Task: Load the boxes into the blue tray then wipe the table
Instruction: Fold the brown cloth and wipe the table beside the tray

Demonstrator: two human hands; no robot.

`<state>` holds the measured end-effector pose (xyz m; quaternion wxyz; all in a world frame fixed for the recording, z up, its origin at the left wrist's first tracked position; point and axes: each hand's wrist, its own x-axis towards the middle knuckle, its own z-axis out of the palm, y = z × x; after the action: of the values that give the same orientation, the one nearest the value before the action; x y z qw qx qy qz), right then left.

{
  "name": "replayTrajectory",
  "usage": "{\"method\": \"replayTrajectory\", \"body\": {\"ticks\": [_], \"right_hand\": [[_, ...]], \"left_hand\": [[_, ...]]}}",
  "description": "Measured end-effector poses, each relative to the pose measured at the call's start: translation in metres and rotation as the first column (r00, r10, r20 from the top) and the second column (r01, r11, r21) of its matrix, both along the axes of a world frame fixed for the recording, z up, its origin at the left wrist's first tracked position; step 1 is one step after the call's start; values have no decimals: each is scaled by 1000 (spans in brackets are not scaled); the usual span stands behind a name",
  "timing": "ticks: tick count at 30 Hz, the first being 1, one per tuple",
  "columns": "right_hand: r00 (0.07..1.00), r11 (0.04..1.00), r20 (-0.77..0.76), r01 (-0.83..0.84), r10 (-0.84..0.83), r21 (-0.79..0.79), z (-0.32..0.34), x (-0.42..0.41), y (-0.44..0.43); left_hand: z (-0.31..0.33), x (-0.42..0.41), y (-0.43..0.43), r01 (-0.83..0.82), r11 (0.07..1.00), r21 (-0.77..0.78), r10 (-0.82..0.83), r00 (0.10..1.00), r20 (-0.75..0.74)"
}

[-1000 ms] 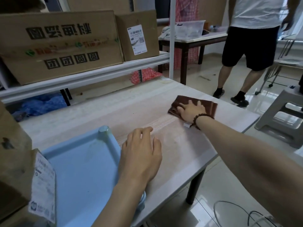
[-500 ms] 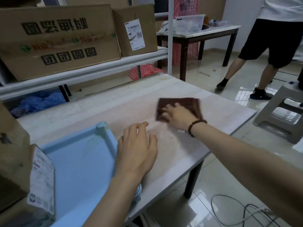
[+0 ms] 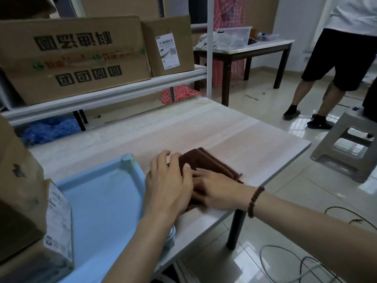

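Note:
A folded brown cloth (image 3: 206,163) lies on the pale wooden table (image 3: 255,144), just right of the blue tray (image 3: 102,201). My right hand (image 3: 216,187), with a bead bracelet on the wrist, presses flat on the cloth's near part. My left hand (image 3: 169,180) rests flat beside the tray's right rim, its fingertips touching the cloth's left edge. A cardboard box (image 3: 22,201) with a white label stands in the tray's left part.
A white shelf rail (image 3: 102,97) behind the table carries large cardboard boxes (image 3: 71,56). A person in black shorts (image 3: 338,60) stands at the right, near a grey plastic stool (image 3: 346,148). Cables (image 3: 295,262) lie on the tiled floor. A dark-legged table (image 3: 255,50) stands further back.
My right hand has slid the cloth leftward and toward me across the table, until it meets my left hand. The left hand has stayed by the tray. The person at the right has stepped further right.

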<state>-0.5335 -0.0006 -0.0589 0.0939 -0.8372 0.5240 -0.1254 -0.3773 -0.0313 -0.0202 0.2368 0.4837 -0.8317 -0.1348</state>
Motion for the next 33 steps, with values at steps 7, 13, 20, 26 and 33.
{"method": "replayTrajectory", "body": {"ticks": [7, 13, 20, 26, 33], "right_hand": [[663, 677, -153, 733, -733, -63, 10, -106, -34], [917, 938, -199, 340, -345, -64, 8, -85, 3], [851, 862, -142, 505, -506, -44, 12, -74, 6], [863, 872, -126, 486, -490, -61, 10, -88, -4], [999, 999, 11, -49, 49, -14, 4, 16, 27]], "left_hand": [[-1, 2, 1, 11, 1000, 6, -12, 999, 48], [-1, 1, 1, -1, 1000, -1, 1, 998, 64], [-1, 0, 1, -10, 1000, 2, 10, 997, 81], [-1, 0, 2, 4, 1000, 10, -4, 998, 62], [0, 0, 2, -6, 1000, 19, 6, 1000, 21]]}}
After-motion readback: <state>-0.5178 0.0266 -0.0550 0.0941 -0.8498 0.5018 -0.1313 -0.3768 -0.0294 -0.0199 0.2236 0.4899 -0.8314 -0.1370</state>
